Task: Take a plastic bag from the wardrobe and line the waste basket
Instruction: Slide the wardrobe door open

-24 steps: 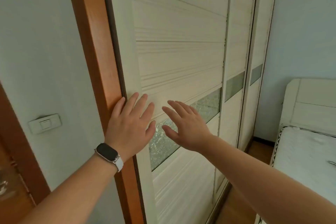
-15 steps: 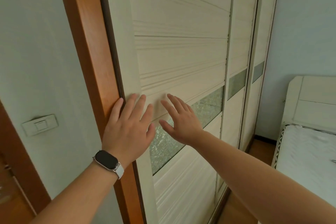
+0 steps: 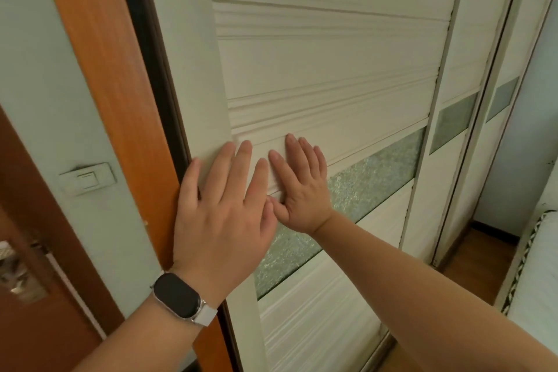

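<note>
- Left hand (image 3: 222, 217), wearing a dark-faced smartwatch on a white strap (image 3: 181, 296), lies flat with fingers spread on the cream ribbed sliding wardrobe door (image 3: 326, 63); nothing is grasped.
- Right hand (image 3: 302, 190), just beside it, is likewise flat and empty.
- Judgement: the palms press for friction, since no handle shows near them.
- The door's edge meets the orange wooden frame (image 3: 99, 75) under the left little finger; the door appears closed.
- Plastic bag and waste basket: not visible.

A home bedroom: sliding wardrobe doors (image 3: 332, 69), a bed's edge (image 3: 537, 266), a wall light switch (image 3: 87, 179).
</note>
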The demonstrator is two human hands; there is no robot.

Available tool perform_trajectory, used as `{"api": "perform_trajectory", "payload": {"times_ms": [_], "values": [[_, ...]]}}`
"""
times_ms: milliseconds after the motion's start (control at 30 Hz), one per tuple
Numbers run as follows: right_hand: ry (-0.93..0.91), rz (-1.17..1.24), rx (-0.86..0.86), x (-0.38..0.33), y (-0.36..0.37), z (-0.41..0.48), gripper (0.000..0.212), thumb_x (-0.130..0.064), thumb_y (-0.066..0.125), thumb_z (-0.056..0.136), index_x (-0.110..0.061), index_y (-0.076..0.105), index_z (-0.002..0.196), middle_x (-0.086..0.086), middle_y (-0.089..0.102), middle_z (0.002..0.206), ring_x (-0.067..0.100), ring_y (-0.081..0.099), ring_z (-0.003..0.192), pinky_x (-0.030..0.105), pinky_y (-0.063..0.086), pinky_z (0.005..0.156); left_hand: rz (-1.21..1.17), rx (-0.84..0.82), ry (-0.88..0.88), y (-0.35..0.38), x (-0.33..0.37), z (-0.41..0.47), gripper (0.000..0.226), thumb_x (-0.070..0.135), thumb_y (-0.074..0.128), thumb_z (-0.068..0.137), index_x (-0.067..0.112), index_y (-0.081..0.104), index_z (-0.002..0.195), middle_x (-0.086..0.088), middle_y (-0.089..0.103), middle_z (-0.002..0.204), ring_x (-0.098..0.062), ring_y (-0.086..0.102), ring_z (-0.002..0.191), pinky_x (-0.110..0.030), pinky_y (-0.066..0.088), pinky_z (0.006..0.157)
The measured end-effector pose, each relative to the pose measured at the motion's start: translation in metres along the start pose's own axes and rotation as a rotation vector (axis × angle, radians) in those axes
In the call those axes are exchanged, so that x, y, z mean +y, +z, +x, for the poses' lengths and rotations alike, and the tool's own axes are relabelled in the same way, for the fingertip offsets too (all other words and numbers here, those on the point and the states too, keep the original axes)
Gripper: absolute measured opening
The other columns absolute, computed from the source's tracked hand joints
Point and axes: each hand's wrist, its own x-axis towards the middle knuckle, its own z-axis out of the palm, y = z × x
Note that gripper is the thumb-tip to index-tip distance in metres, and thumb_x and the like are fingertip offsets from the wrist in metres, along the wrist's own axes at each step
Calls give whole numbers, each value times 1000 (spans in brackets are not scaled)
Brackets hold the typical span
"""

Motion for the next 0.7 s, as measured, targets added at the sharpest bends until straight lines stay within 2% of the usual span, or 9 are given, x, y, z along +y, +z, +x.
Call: {"api": "perform_trajectory", "payload": {"times_ms": [167,367,700], "values": [[-43,6,76,8,6,0,68,-66,25,94,-22,41,142,13,35,150,33,34,140,60,34,104,28,-23,-12,5,9,7,51,44,43,95,11,53,133,-17,38,151,-35,29,142,-58,15,112],[-41,-25,85,26,7,-1,68,-66,27,92,-24,41,143,13,36,150,32,36,139,58,35,106,46,-60,10,16,16,15,51,43,42,94,10,55,131,-17,37,151,-35,23,144,-56,8,114],[-46,-71,77,71,9,-4,68,-65,27,92,-23,38,144,15,36,149,32,33,141,55,31,110,20,41,90,44,31,28,48,35,43,94,11,51,135,-15,31,155,-31,19,146,-58,11,112]]}}
